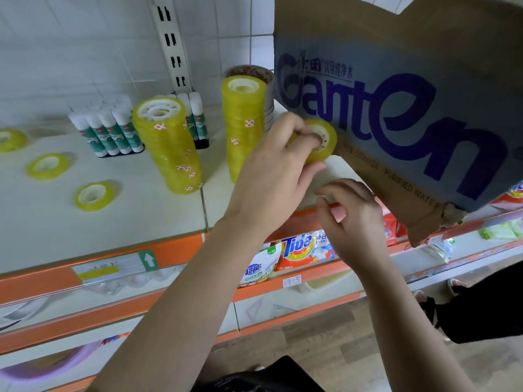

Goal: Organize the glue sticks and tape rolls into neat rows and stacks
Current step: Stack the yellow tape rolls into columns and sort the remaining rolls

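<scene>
Wood-plank floor [325, 335]: showing lowest in view.
Lower shelves: carrying detergent bags [300, 247] behind an orange edge strip [42, 278].
Right hand [352, 222]: hovering at the front edge of the white top shelf [127, 222], fingers loosely curled, holding nothing.
Left hand [271, 171]: pinching one yellow tape roll [329, 140] between thumb and fingers, on edge, just beside a cardboard box [396, 108] that is overhanging the shelf at right.
Three loose rolls [93, 195]: lying flat and apart on the shelf's left part.
Leaning stack [169, 145] and upright stack [243, 123] of yellow rolls: standing mid-shelf, with a grey stack [267, 108] just behind the upright one.
Glue sticks [107, 131]: standing in rows behind the leaning stack.
Tiled wall [85, 52] and slotted upright [171, 43]: closing the back.
</scene>
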The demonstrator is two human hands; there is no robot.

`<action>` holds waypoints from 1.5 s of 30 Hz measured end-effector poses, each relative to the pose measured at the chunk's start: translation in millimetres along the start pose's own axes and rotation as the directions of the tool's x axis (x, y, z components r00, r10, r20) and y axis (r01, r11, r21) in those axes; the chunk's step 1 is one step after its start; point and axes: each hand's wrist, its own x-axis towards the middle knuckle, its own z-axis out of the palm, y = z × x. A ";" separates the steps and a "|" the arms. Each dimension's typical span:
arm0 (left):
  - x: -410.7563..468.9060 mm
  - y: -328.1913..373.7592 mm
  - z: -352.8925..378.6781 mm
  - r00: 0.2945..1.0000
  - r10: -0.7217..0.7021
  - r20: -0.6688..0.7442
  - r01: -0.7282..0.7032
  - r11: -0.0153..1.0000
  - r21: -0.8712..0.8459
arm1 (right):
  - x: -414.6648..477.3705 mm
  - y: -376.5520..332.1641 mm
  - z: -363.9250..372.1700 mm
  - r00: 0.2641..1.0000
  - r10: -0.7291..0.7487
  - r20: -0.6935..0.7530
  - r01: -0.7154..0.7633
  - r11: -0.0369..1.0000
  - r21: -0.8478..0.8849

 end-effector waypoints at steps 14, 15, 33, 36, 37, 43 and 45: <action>-14.2 -76.9 -114.6 0.957 -0.201 -0.207 0.238 0.956 0.172 | 9.2 -42.9 39.7 0.992 -0.074 0.104 0.053 0.981 0.187; -15.2 -84.3 -114.5 0.952 -0.228 -0.206 0.264 0.949 0.174 | 8.7 -45.0 41.5 0.991 -0.077 0.108 0.055 0.980 0.192; -14.9 -107.7 -102.2 0.914 -0.367 -0.173 0.383 0.921 0.072 | 3.6 -46.9 48.4 0.988 -0.087 0.126 0.060 0.977 0.205; -14.6 -105.7 -102.5 0.917 -0.348 -0.194 0.365 0.929 0.056 | 4.0 -47.5 48.2 0.987 -0.089 0.135 0.061 0.977 0.203; -13.5 -104.2 -102.5 0.920 -0.330 -0.210 0.348 0.936 0.054 | 4.1 -47.4 48.0 0.987 -0.090 0.135 0.062 0.977 0.202; 14.1 -85.6 -91.1 0.943 -0.218 -0.250 0.220 0.975 -0.022 | 4.2 -45.8 46.0 0.986 -0.093 0.142 0.062 0.976 0.208; 25.8 -78.0 -81.2 0.957 -0.191 -0.216 0.184 0.981 -0.056 | 4.5 -44.3 45.0 0.985 -0.092 0.145 0.060 0.977 0.205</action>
